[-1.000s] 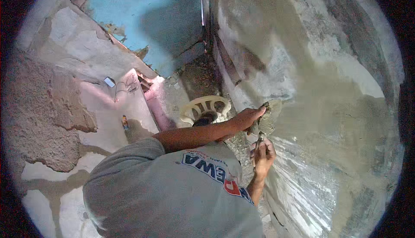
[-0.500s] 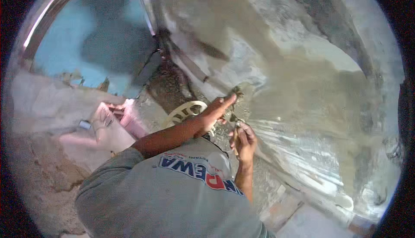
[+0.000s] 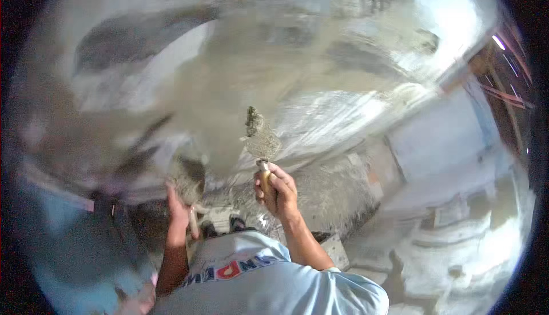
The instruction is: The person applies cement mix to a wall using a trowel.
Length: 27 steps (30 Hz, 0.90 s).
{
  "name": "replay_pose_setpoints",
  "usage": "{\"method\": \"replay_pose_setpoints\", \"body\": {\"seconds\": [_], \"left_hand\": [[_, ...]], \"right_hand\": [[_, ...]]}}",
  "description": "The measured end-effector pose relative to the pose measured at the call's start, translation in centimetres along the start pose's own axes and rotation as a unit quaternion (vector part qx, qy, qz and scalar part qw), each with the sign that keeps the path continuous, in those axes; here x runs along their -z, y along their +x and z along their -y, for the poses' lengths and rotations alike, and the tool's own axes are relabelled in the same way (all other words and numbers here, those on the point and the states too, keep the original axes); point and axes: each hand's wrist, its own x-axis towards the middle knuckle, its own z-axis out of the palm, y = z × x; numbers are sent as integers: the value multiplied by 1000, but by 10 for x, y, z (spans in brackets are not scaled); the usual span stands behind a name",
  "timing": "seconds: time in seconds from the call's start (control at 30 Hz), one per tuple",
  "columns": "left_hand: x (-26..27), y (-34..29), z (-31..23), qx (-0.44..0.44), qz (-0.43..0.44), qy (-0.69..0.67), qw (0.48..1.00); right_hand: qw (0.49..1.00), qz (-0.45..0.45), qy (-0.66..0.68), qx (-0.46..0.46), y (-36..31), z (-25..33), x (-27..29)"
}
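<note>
My right hand (image 3: pixel 277 192) is closed round the wooden handle of a pointed trowel (image 3: pixel 264 143). Its blade points up and away from me, with grey wet mortar spread over it and a darker lump at the tip. To the left, my left hand (image 3: pixel 178 212) is against a flat, mortar-grey piece (image 3: pixel 187 180), with fingers along its left edge. A pale strip below that piece may be a handle or a finger; I cannot tell which. Beyond both hands rises a plastered wall (image 3: pixel 240 63), patchy with damp grey and whitish areas. The two hands are apart.
My shod feet (image 3: pixel 237 223) stand on the rough floor below my hands. A strip of rough ground (image 3: pixel 331 200) runs along the wall's foot to the right. Further right is a pale bluish wall panel (image 3: pixel 437 132); a dark blue surface (image 3: pixel 74 240) lies at lower left.
My view has swung round to the right along the wall. My hands, close together before, have come apart; the trowel in my right hand now shows mortar on its blade.
</note>
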Motion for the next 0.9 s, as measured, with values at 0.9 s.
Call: {"method": "replay_pose_setpoints", "body": {"seconds": [0.9], "left_hand": [[-75,-25,18,-49,-30,7,998]], "right_hand": [[469,-429,-535,557,166,420,128]]}}
